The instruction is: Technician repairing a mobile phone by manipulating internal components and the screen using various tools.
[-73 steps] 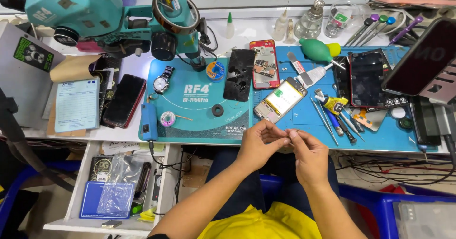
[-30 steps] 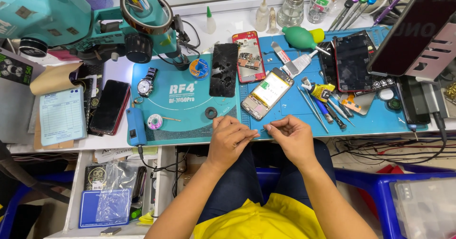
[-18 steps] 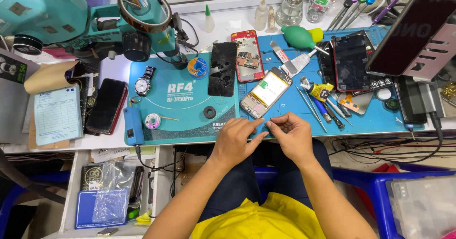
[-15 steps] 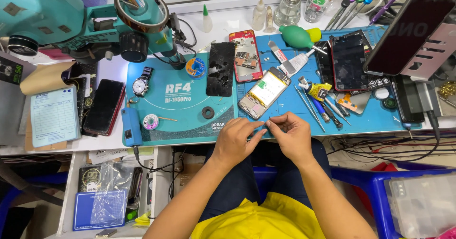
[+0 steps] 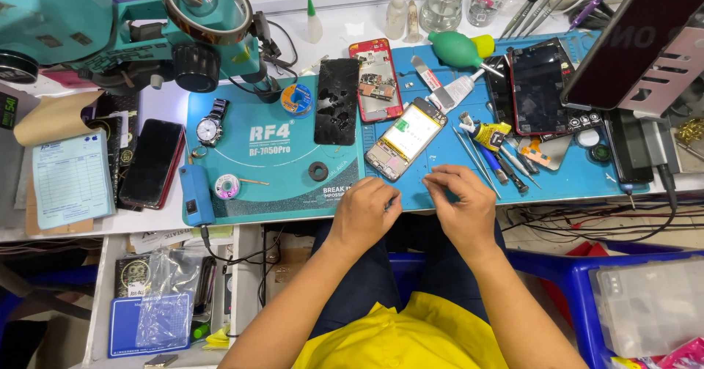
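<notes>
- Both hands rest at the near edge of the blue mat (image 5: pixel 440 142) on the table (image 5: pixel 352 24), close together but apart.
- Left hand (image 5: pixel 364 213): fingers curled in, tips pinched narrow; whether anything sits between them I cannot tell.
- Right hand (image 5: pixel 460 204): fingers bent, thumb and forefinger pinched at the tips toward the left hand; any held part is too small to see.
- Opened phone (image 5: pixel 405 139), yellow inside showing, lies tilted on the mat just beyond both hands, untouched.
- Cracked black screen (image 5: pixel 336 112) and red phone frame (image 5: pixel 376 79) lie behind it, side by side.
- Tweezers and screwdrivers (image 5: pixel 493 162) lie right of the opened phone.
- Wristwatch (image 5: pixel 210 128) lies far left on the mat; microscope (image 5: pixel 132 28) stands above it.
</notes>
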